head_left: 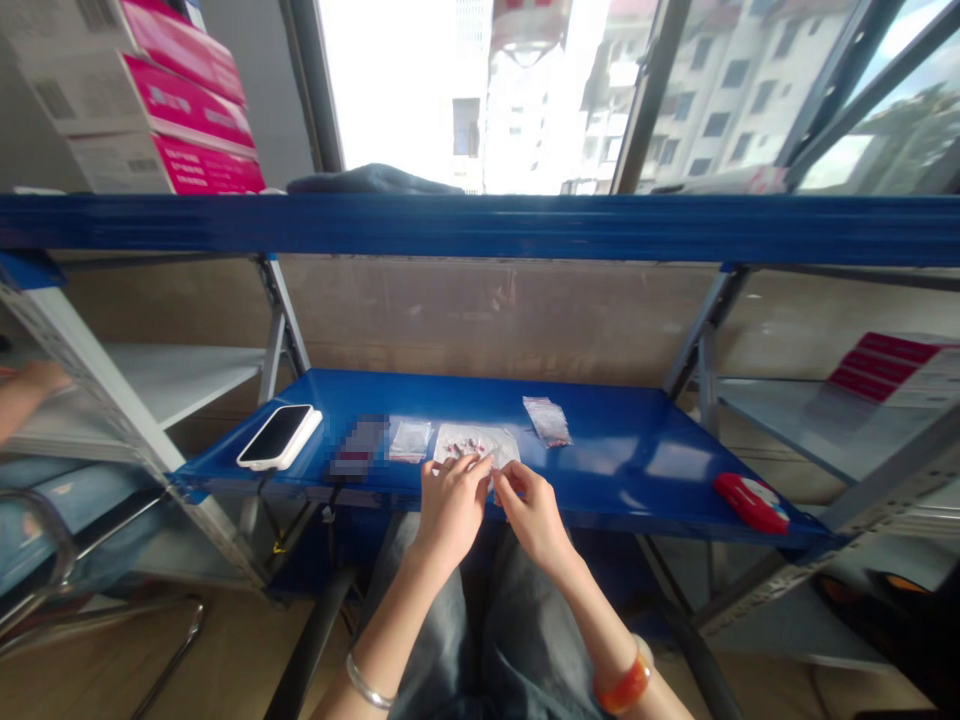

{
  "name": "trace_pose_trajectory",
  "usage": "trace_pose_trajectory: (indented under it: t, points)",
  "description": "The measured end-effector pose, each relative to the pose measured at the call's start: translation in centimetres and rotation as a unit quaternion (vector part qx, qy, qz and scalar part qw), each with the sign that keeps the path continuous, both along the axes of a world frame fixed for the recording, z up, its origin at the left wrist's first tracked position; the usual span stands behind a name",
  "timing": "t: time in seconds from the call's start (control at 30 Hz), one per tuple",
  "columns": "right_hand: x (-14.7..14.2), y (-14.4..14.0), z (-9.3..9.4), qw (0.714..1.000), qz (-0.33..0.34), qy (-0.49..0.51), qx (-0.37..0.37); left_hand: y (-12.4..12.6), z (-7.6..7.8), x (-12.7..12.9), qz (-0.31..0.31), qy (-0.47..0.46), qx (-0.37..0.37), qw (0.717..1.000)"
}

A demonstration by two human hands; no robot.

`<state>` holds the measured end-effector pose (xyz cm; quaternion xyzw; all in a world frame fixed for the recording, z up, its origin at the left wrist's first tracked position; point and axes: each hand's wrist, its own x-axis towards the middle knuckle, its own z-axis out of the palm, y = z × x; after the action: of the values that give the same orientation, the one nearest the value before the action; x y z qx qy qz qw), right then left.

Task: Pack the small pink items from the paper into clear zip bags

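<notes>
A small clear plastic bag [475, 443] with red and white bits inside lies at the front edge of the blue shelf [622, 460]. My left hand [448, 505] and my right hand [534, 510] meet at its near edge, fingertips pinching the plastic. A silver bangle is on my left wrist and an orange one on my right. Another clear bag [410, 439] lies just left of it, and a third bag [548, 420] sits further back to the right.
A phone in a white case [279, 436] lies on the shelf's left end, a red and white case [751, 502] on its right end. Pink and white boxes [161, 110] are stacked top left. Another person's arm [26, 392] shows at far left.
</notes>
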<state>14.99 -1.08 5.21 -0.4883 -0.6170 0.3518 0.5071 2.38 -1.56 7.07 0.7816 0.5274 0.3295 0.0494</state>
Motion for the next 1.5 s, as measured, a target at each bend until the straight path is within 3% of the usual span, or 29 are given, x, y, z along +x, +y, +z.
trace_pose_trajectory:
  t: [0.1,0.23,0.63,0.83,0.97,1.03,1.07,1.17,1.2,1.27,1.37,1.5]
  points:
    - [0.0,0.3,0.4,0.98,0.05,0.142,-0.131,0.4,-0.2,-0.2,0.012,0.005,0.022,1.0]
    - [0.1,0.7,0.5,0.911,0.124,0.285,-0.272,0.7,-0.1,-0.3,0.012,0.033,0.041,0.999]
    - [0.7,1.3,0.4,0.772,0.232,0.453,-0.381,0.8,0.0,-0.4,-0.084,0.006,0.055,0.995]
    - [0.9,1.5,0.2,0.767,0.219,0.469,-0.378,0.9,-0.2,-0.4,-0.091,-0.038,0.044,0.994]
    - [1.1,1.8,0.3,0.787,0.19,0.471,-0.351,0.6,-0.9,-0.3,-0.1,-0.191,0.048,0.975]
    - [0.8,1.9,0.3,0.814,0.152,0.463,-0.317,0.6,-1.6,0.0,-0.053,-0.363,0.026,0.93]
    - [0.6,1.9,0.3,0.834,0.127,0.453,-0.288,0.8,-2.0,0.3,-0.012,-0.462,-0.002,0.887]
    - [-0.7,1.7,-0.3,0.902,0.051,0.394,-0.172,1.9,-3.1,1.2,0.082,-0.704,-0.165,0.686]
    - [-1.1,1.6,-0.5,0.918,0.037,0.371,-0.134,2.4,-3.4,1.5,0.078,-0.746,-0.224,0.622]
    - [-1.8,1.3,-1.2,0.942,0.029,0.326,-0.077,3.4,-4.1,1.8,0.024,-0.793,-0.301,0.529]
    - [-2.4,0.8,-1.8,0.97,0.024,0.242,-0.024,4.7,-5.1,2.0,-0.065,-0.818,-0.34,0.459]
    - [-2.5,0.3,-1.6,0.991,0.009,0.129,0.034,6.0,-7.0,2.2,-0.095,-0.843,-0.365,0.383]
